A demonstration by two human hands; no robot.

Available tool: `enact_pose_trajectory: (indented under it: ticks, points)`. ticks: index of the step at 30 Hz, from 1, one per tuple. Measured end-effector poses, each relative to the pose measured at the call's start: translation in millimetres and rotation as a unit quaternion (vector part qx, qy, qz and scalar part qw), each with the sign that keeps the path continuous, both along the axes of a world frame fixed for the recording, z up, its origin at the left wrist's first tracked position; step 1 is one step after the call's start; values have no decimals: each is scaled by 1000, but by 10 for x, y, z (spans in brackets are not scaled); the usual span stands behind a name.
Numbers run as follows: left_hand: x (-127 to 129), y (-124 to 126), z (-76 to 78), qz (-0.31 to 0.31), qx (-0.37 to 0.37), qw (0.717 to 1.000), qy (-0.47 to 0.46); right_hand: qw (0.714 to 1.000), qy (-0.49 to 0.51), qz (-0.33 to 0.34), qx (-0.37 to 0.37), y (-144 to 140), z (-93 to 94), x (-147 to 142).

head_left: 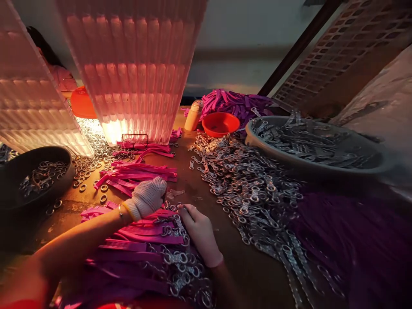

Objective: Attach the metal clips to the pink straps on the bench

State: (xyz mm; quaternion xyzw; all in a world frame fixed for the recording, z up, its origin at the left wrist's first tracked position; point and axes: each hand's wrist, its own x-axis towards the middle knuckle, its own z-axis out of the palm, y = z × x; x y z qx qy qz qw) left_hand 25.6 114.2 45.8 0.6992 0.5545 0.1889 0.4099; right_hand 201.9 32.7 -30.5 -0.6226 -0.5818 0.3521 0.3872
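My left hand, in a white knit glove, is closed in a fist above a row of magenta straps. Whatever lies inside its fingers is hidden. Close by on the right, my right hand wears a thin, pale glove and pinches a small metal ring piece between thumb and fingertips. Linked metal ring pieces lie at the right ends of the nearer straps, partly under the right wrist. Beyond the left hand rests another bunch of magenta straps.
A heap of metal links covers the right, before a grey basin of links. Behind are a red bowl, a bottle and purple straps. Left are a dark bowl, loose rings, translucent panels and a person.
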Motion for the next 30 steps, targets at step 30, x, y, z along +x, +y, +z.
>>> enact_pose_trajectory:
  ticks: [30]
  points:
    - [-967, -1533, -131, 177, -148, 916, -328, 839, -396, 203, 314, -550, 760, -1012]
